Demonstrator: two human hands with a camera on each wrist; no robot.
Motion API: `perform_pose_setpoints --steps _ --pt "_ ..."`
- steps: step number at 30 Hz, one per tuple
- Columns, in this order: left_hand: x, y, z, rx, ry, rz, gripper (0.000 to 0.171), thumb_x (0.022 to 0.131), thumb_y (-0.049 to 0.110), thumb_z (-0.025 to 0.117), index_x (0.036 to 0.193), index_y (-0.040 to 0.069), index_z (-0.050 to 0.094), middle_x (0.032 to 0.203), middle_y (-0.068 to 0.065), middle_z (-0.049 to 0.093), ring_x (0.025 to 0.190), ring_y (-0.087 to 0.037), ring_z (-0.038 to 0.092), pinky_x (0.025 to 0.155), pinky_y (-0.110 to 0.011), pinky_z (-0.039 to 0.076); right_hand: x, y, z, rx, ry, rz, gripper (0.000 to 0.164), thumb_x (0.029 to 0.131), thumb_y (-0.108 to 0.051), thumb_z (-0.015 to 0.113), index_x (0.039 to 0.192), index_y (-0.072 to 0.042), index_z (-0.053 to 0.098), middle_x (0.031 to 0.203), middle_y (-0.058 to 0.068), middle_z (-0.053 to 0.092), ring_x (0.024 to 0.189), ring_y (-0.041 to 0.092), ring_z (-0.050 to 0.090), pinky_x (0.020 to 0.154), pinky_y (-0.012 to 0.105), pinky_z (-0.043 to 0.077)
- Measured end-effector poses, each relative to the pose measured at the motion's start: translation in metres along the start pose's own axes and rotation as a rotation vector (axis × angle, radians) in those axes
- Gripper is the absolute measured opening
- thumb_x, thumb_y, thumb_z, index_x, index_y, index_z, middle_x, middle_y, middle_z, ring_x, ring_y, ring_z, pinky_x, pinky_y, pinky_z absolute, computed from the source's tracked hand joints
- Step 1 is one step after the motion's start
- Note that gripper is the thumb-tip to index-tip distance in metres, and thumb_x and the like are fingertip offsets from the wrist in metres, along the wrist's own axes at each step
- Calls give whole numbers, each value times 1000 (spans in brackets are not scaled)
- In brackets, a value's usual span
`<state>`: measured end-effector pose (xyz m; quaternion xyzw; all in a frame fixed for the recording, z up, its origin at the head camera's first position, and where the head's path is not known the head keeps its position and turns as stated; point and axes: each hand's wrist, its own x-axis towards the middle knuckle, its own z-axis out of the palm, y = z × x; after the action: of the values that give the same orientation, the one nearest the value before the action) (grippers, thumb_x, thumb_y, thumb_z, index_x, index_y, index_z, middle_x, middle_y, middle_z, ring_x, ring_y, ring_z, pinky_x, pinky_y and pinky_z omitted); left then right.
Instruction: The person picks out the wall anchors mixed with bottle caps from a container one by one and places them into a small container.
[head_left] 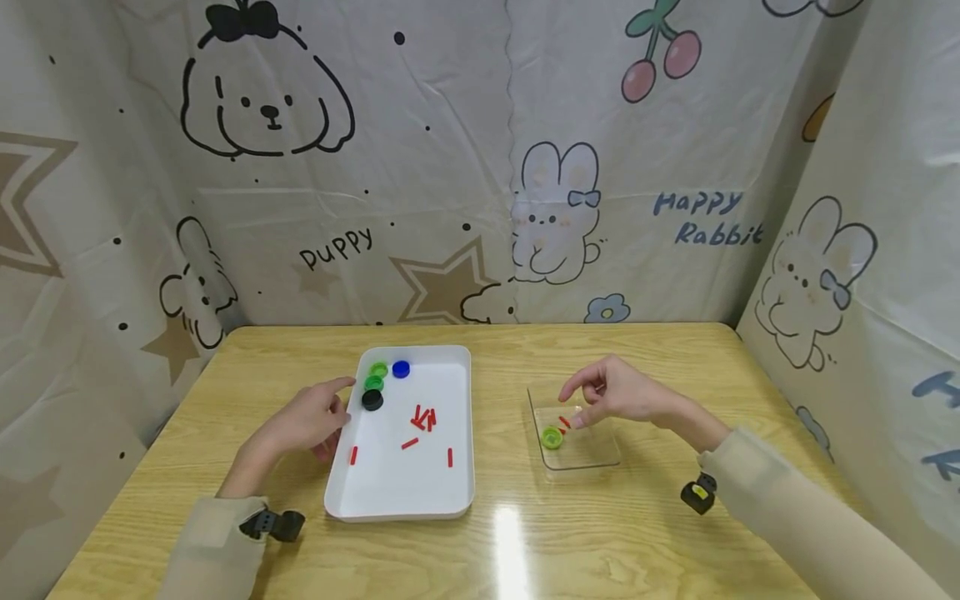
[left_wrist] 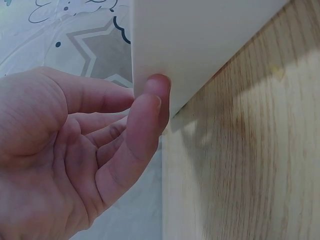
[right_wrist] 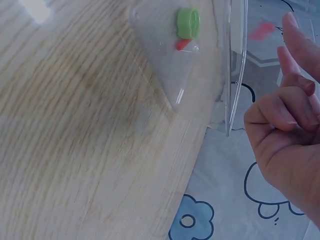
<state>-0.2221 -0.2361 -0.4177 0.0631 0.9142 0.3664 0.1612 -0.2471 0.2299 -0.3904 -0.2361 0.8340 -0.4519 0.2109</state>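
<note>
A white tray [head_left: 397, 492] holds several red sticks [head_left: 423, 418], a blue cap [head_left: 401, 369], a black cap [head_left: 372, 400] and two green caps [head_left: 374, 382]. My left hand [head_left: 307, 417] rests against its left side, fingertips touching the rim and outer wall. Over the clear plastic box [head_left: 592, 464], my right hand [head_left: 622, 392] hovers with thumb and index finger parted. In the right wrist view, a blurred red stick [right_wrist: 262, 31] hangs in the air, apart from the fingertips. A light green cap [head_left: 552, 437] and red pieces lie in the box.
Both containers stand on a wooden table [head_left: 510, 475], tray left and box right, with a gap between. A printed curtain [head_left: 450, 208] hangs behind and beside the table. Each wrist carries a small black camera [head_left: 699, 493].
</note>
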Motion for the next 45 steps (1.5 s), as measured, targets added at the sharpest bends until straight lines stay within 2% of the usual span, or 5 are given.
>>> perform_pose_setpoints --steps 6,14,24,36,45 --pt "1 2 -1 9 3 0 57 95 4 50 147 2 28 84 -15 55 54 -23 59 46 -35 53 1 -2 3 -12 22 -6 30 74 -18 82 101 -12 71 63 2 37 56 13 32 55 25 34" --pt "-1 0 -1 16 2 -5 56 94 3 51 146 2 30 84 -14 55 55 -23 59 47 -35 53 17 -23 20 2 15 -67 32 75 -28 81 105 -18 73 59 1 36 53 13 28 50 24 30" --pt "-1 1 0 22 6 -14 56 94 4 51 146 3 30 85 -14 56 55 -23 58 47 -35 53 61 -59 58 8 -71 -115 29 73 -28 83 101 -26 75 59 1 36 53 14 28 50 25 28" --pt "2 -1 2 11 -3 -21 59 95 6 53 148 4 27 81 -13 55 53 -23 59 46 -36 53 116 -73 104 -54 -214 -241 25 75 -27 82 98 -26 76 61 -1 36 58 11 32 51 23 26" --pt "4 -1 1 20 -3 -22 59 95 5 52 148 4 27 83 -13 56 54 -23 59 47 -36 53 145 -77 130 -85 -272 -267 27 74 -21 83 100 -15 76 61 0 48 57 9 41 51 20 31"
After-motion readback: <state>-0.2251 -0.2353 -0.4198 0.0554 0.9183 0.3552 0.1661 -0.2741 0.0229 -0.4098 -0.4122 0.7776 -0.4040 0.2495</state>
